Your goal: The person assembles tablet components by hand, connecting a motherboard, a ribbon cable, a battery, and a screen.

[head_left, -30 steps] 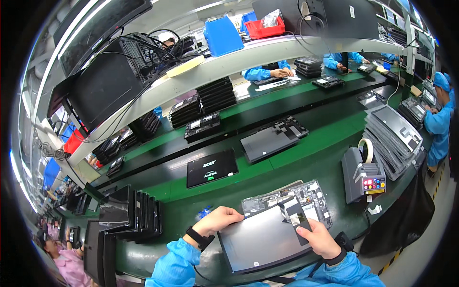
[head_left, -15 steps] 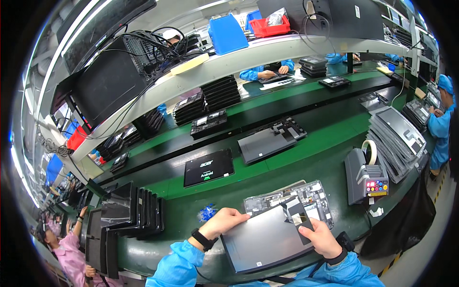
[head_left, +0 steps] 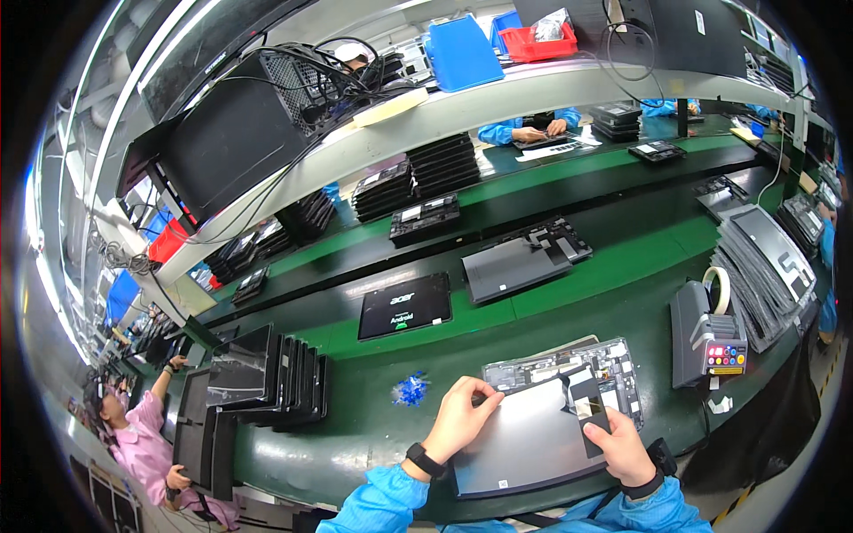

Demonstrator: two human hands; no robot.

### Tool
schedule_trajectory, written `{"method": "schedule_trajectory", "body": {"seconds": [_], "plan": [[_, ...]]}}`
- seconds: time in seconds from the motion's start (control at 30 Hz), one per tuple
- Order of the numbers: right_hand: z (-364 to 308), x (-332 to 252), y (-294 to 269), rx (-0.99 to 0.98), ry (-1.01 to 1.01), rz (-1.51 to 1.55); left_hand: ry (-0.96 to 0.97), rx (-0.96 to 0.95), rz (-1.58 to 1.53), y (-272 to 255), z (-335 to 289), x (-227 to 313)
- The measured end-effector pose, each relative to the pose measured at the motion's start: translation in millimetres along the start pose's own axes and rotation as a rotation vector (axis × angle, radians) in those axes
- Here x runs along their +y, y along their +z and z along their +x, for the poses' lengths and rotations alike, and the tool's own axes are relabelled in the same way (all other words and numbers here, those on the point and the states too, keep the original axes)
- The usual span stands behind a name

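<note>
While the gray panel [head_left: 524, 449] is pinched at its upper-left corner by the left hand [head_left: 460, 416], its right edge is gripped, thumb on top, by the right hand [head_left: 625, 451]. A square code label [head_left: 503, 485] is carried near the panel's lower edge. Just beyond the panel and partly covered by it, an opened tablet chassis [head_left: 533, 371] is left with boards exposed, so the work is judged unfinished; whether the two are connected cannot be told. Farther beyond the panel, leftward, white lettering is displayed on a black tablet [head_left: 382, 313].

Bright; glare on green bench [head_left: 364, 435]; edges bent, dark.
</note>
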State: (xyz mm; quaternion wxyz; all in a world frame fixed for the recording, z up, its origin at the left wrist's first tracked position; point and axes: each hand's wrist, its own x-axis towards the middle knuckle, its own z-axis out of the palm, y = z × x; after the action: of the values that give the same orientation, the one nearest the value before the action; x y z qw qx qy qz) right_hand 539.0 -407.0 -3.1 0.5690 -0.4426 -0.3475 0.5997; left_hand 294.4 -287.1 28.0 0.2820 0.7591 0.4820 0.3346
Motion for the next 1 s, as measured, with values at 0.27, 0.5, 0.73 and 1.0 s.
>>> {"method": "schedule_trajectory", "body": {"seconds": [0.27, 0.5, 0.73, 1.0], "plan": [[2, -3, 3, -0.032, 0.017, 0.010, 0.265, -0.006, 0.062, -22, 11, -14], [1, -6, 10, -0.001, 0.044, -0.006, -0.327, -0.132, 0.099, -113, 37, -107], [2, -3, 9, 0.015, 0.047, -0.026, -0.391, -0.115, 0.322, -81, 32, -145], [2, -3, 6, 0.025, 0.091, -0.001, -0.414, -0.059, 0.095, -93, 23, -164]]}}
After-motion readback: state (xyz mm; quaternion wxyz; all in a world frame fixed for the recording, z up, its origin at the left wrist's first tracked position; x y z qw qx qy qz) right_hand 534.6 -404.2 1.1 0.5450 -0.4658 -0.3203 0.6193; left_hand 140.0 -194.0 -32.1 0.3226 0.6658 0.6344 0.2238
